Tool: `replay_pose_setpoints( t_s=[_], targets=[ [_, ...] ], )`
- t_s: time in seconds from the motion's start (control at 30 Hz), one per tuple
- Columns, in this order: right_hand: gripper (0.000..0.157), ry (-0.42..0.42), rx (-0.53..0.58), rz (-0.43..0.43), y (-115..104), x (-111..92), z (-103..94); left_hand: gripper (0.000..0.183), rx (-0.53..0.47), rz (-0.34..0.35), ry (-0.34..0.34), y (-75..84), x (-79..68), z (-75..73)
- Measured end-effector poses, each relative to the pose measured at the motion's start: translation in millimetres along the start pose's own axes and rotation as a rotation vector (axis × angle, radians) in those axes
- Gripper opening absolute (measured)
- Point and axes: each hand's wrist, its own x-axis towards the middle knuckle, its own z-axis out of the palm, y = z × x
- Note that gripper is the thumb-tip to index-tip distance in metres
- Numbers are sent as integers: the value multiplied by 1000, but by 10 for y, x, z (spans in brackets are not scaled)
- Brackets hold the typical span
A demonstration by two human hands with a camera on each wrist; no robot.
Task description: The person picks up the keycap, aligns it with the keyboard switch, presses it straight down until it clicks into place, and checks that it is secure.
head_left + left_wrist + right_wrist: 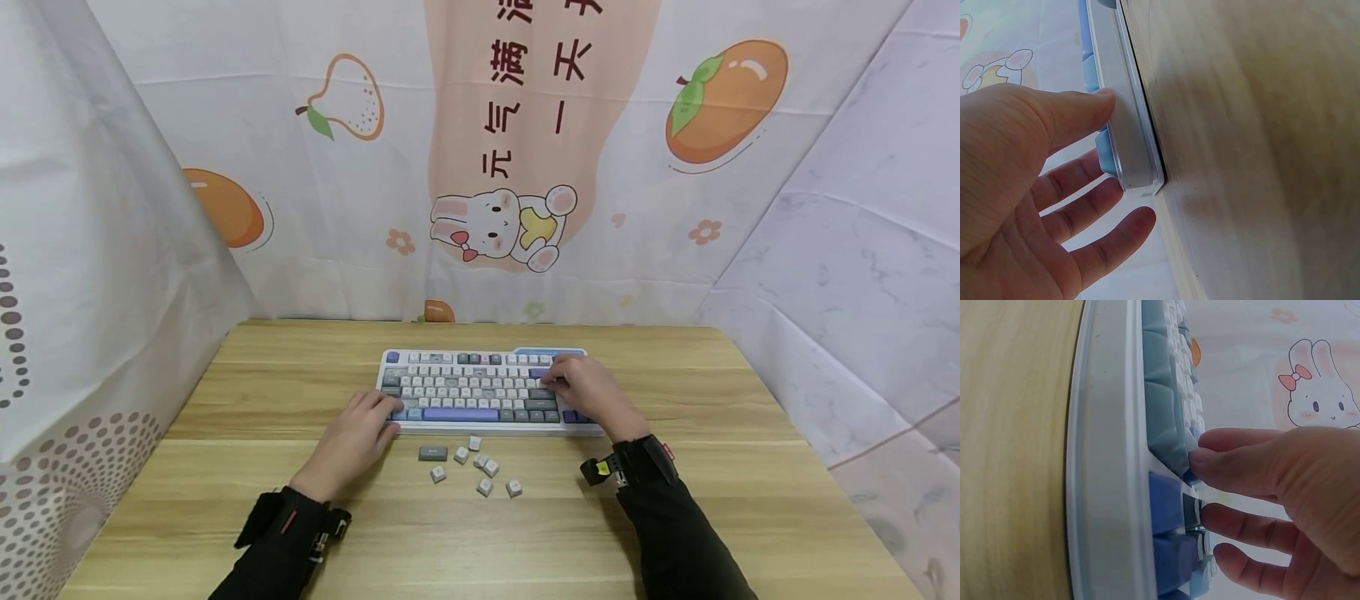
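Observation:
A keyboard (461, 432) with white, grey and purple-blue keys lies near the middle of the wooden table. My left hand (352, 433) rests on its front left corner. In the left wrist view that thumb (1102, 106) touches the front edge, while the other fingers spread loosely around the corner. My right hand (588, 387) reaches over the right side of the keyboard. Its thumb and forefinger pinch at a keycap near the right end of the letter rows; the fingertips mostly hide it. The other fingers of that hand hover by the dark keys (1172, 562).
In front of the keyboard lie several loose white keycaps (484, 486) and one wide grey keycap (432, 453). The wooden table (300, 358) extends on both sides. A printed cloth (360, 208) hangs behind, with more cloth at left and right.

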Motion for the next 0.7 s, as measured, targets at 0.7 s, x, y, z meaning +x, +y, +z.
replay_pose_setpoints(
  t_s=[0.7],
  targets=[
    [13,-6,-28,85,-35,-10,-10,26,11,8,5,-13,5,14]
  ],
)
